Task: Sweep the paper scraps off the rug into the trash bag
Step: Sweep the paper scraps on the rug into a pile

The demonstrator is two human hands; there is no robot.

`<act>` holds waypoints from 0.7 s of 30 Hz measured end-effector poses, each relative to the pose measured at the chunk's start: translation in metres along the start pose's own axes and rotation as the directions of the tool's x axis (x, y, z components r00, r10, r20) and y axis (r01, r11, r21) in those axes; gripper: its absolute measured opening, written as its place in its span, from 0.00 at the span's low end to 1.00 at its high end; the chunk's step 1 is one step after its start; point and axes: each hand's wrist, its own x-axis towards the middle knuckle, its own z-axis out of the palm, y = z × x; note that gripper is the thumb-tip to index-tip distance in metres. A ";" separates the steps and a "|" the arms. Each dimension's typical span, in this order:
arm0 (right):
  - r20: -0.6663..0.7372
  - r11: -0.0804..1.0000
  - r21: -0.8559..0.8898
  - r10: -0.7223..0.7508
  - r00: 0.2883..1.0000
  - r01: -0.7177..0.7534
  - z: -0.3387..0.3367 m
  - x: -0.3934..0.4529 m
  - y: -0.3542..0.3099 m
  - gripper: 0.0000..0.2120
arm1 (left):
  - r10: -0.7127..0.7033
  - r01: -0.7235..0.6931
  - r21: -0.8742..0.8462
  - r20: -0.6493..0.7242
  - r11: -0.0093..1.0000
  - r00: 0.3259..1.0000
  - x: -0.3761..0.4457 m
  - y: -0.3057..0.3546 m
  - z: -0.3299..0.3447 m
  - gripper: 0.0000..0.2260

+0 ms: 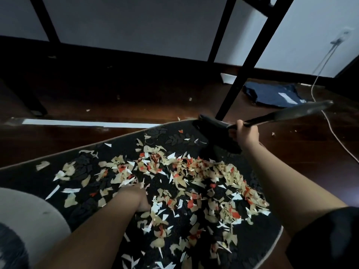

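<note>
Scores of paper scraps [194, 183], tan, white and red, are lying thick across the dark rug [38, 175], filling the lower centre of the frame. Left hand [138, 197] is reaching down among them at centre; fingers are buried in the scraps, so whether it is gripping anything cannot be told. Right hand [245, 133], centre right, is curling its fingers round the handle of a dark brush [217, 131], whose head is sitting at the rug's far edge. Beyond the rug, dark wood floor [97, 90] is showing a few stray bits. A dark blue bag [272, 94] is lying flat on the floor, upper right, beside a black furniture leg [242, 80] and a pale cord [334, 133].
</note>
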 end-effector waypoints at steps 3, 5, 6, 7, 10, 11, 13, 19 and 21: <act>0.070 0.996 0.079 0.031 0.997 -0.037 0.008 0.000 0.008 0.11 | 0.010 -0.009 -0.023 0.038 1.000 0.999 0.005 -0.003 0.009 0.35; 0.093 0.989 0.129 0.055 0.994 -0.066 0.009 0.003 0.012 0.11 | 0.020 -0.018 -0.050 0.041 0.999 0.999 0.007 -0.005 0.009 0.35; 0.105 0.986 0.149 0.055 0.993 -0.070 0.008 0.002 0.013 0.13 | 0.024 -0.022 -0.060 0.041 0.998 0.999 0.008 -0.005 0.008 0.34; 0.117 0.983 0.167 0.059 0.991 -0.079 0.005 0.000 0.013 0.14 | 0.025 -0.022 -0.069 0.043 0.997 0.999 0.008 -0.005 0.008 0.34; 0.156 0.990 0.133 0.026 0.987 -0.047 -0.015 -0.014 0.011 0.09 | 0.025 -0.021 -0.074 0.052 0.997 0.998 0.009 -0.005 0.007 0.34; 0.178 0.993 0.114 0.007 0.984 -0.028 -0.022 -0.015 0.011 0.10 | 0.027 -0.023 -0.072 0.052 0.997 0.998 0.009 -0.006 0.008 0.34; 0.199 0.995 0.099 -0.043 0.979 0.024 -0.036 -0.017 0.011 0.13 | 0.032 -0.028 -0.075 0.053 0.997 0.998 0.008 -0.007 0.007 0.34; 0.111 0.979 0.172 -0.131 0.985 0.110 -0.047 -0.018 -0.002 0.12 | 0.021 -0.015 -0.116 0.059 0.993 0.998 0.009 -0.008 0.009 0.35; 0.096 0.980 0.168 -0.121 0.988 0.104 -0.035 -0.016 -0.006 0.11 | 0.019 -0.012 -0.113 0.058 0.993 0.998 0.009 -0.006 0.009 0.34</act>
